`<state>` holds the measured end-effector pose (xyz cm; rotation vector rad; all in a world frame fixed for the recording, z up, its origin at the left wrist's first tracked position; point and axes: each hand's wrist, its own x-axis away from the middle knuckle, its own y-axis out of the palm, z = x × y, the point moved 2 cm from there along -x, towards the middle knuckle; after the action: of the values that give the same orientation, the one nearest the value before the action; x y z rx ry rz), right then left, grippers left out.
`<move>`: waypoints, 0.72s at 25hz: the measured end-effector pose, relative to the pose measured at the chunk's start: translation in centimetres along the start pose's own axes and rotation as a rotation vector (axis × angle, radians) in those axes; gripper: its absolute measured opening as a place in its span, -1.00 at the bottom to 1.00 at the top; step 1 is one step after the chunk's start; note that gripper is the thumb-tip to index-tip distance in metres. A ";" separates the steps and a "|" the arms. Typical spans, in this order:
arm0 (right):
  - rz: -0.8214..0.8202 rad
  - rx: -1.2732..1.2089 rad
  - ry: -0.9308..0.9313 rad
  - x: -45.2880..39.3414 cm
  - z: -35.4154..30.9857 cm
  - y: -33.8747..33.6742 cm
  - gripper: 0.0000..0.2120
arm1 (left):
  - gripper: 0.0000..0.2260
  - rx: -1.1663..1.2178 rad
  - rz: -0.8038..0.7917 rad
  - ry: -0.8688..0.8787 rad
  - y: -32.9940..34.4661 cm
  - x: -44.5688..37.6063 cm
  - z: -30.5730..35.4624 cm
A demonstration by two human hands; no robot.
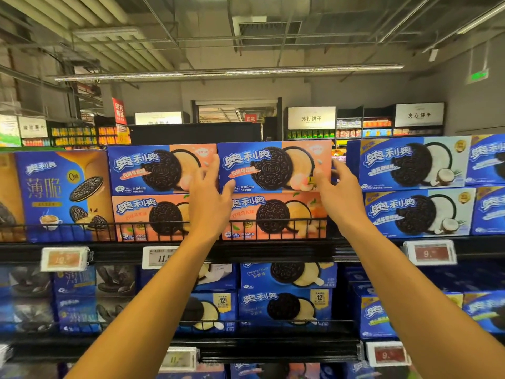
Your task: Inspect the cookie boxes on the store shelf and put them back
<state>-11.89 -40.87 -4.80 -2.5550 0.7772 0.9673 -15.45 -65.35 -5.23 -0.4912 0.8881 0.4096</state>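
A blue-and-peach cookie box [273, 165] lies on the top shelf, stacked on a second peach box [276, 217]. My left hand [210, 195] is at its left end, thumb on the front lower corner and fingers up along the edge. At the right end, my right hand [336, 190] has its thumb on the front and its fingers reaching into the gap beside the box. Both hands grip the box by its ends. Two more peach boxes [153, 170] stand stacked directly to the left.
A black wire rail [136, 228] runs along the shelf front. Blue coconut cookie boxes [410, 162] are stacked to the right and a tall blue-and-gold box [60, 195] to the left. Price tags [429, 253] hang below. The lower shelf [273, 343] holds more cookie boxes.
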 end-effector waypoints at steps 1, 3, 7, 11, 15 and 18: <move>-0.006 -0.006 0.010 0.0 0.0 0.0 -0.66 | -0.41 -0.004 -0.002 0.000 0.0 0.0 0.0; -0.013 -0.012 0.018 0.1 0.2 0.0 -0.65 | -0.40 -0.004 -0.019 -0.005 0.0 0.1 -0.1; 0.007 0.002 -0.021 0.0 0.4 0.0 -0.71 | -0.39 -0.008 -0.040 -0.005 -0.1 0.0 -0.1; 0.023 0.029 -0.036 -0.1 0.6 -0.2 -0.66 | -0.40 0.012 -0.033 -0.003 -0.3 0.3 0.0; -0.005 0.073 -0.016 0.0 0.1 -0.5 -0.64 | -0.41 0.087 -0.089 -0.017 -0.8 0.4 0.1; -0.047 0.012 0.053 0.5 -0.8 -1.0 -0.58 | -0.42 0.266 -0.112 -0.085 -1.9 0.9 0.2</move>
<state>-10.61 -40.64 -4.52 -2.5858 0.7310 0.8812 -13.79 -66.60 -5.42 -0.2754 0.8143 0.2045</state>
